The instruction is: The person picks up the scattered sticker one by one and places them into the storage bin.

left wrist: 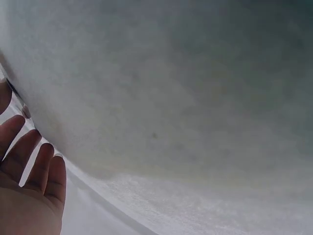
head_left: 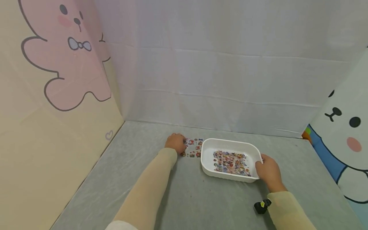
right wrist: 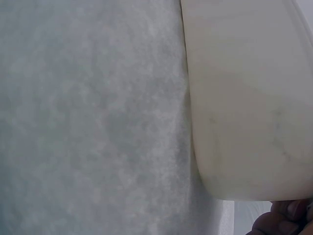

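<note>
My right hand [head_left: 268, 171] grips the right end of a white plastic tray [head_left: 208, 171], thumb over the rim and fingers outside. Several small colourful stickers [head_left: 231, 163] lie spread across the tray's bottom. Left of the tray is a clear sheet of stickers [head_left: 193, 148], its right edge meeting the tray's side. My left hand [head_left: 176, 143] pinches that sheet at its left edge. In the left wrist view the left fingers [left wrist: 32, 171] look fairly straight, and the thumb is cut off by the frame. The tray's outer wall [right wrist: 249, 107] fills the right wrist view's right side.
The grey tabletop [head_left: 201, 204] reaches back to a white cloth wall [head_left: 230, 80]. Printed curtains stand on both sides, with a pink bear [head_left: 77, 64] at left and a white bear [head_left: 356, 127] at right. A black strap piece [head_left: 261, 207] hangs by the right sleeve.
</note>
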### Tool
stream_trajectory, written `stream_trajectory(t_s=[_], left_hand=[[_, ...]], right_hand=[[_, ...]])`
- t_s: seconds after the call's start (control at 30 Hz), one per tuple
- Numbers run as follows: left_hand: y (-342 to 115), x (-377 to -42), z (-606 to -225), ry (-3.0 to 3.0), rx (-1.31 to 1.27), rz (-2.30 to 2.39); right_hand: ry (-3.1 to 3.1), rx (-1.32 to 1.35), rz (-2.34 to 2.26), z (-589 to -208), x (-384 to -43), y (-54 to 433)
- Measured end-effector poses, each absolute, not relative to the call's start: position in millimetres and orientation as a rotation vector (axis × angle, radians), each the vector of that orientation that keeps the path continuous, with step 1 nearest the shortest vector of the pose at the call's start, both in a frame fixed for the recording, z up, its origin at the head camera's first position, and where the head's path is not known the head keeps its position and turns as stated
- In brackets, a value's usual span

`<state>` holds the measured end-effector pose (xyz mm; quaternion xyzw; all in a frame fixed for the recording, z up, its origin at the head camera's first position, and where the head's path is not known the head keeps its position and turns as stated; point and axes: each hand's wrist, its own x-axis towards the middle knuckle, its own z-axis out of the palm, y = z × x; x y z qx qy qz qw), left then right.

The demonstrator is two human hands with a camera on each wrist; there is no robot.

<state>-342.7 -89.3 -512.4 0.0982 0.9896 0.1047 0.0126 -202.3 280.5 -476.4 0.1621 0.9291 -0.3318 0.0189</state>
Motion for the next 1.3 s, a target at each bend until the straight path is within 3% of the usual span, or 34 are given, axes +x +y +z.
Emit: stream_trajectory(t_s=[0.77,1.3], left_hand=[[-85,-341,-508,3.231,0.375,0.245],[-104,-347,-493,2.670,-0.017,1.284]], right_hand=[[2.891,0.504,-1.040,-480,-205,281],[2.924,0.483,-1.041,-479,-202,279]])
